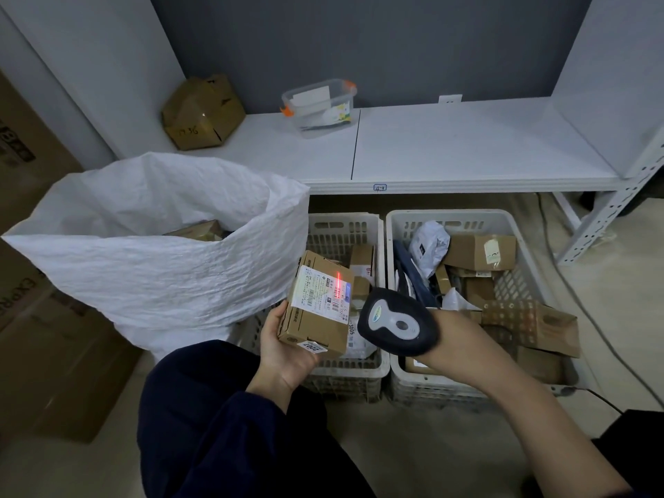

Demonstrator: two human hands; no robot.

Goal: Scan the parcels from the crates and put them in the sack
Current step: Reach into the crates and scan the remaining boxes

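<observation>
Beige floor, white shelf above crates

Single head-worn wide-angle view, looking forward and steeply down past the wearer's own dark-clad leg. The left hand gripping a parcel and the right hand gripping a scanner are sitting close under the lens, mid-frame. The left crate and right crate are lying just beyond on the floor, with the sack at left. The shelf is filling the upper frame, farther off. Straight edges are bowing near the frame borders.
</observation>
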